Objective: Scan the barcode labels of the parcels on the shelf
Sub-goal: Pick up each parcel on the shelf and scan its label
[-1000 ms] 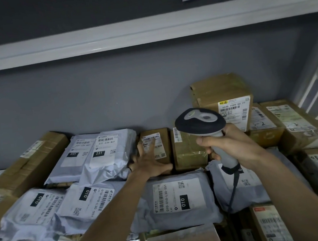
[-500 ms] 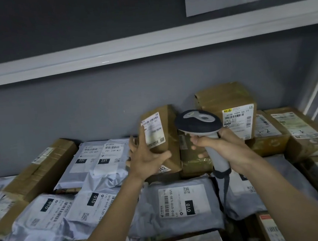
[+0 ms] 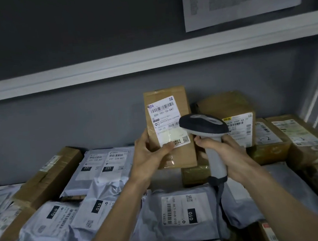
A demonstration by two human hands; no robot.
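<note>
One brown box (image 3: 169, 127) is held upright above the back edge of the shelf, its long axis vertical and its white barcode label (image 3: 167, 121) facing the person. Left hand (image 3: 151, 156) grips its lower left corner, thumb across the label's foot. Right hand (image 3: 224, 152), just right of the box, is closed round the scanner (image 3: 204, 127), whose head overlaps the label's right edge. Judgement: label lies up and left of the scanner. No containers noted; grey mailer bags (image 3: 179, 212) lie along the front.
</note>
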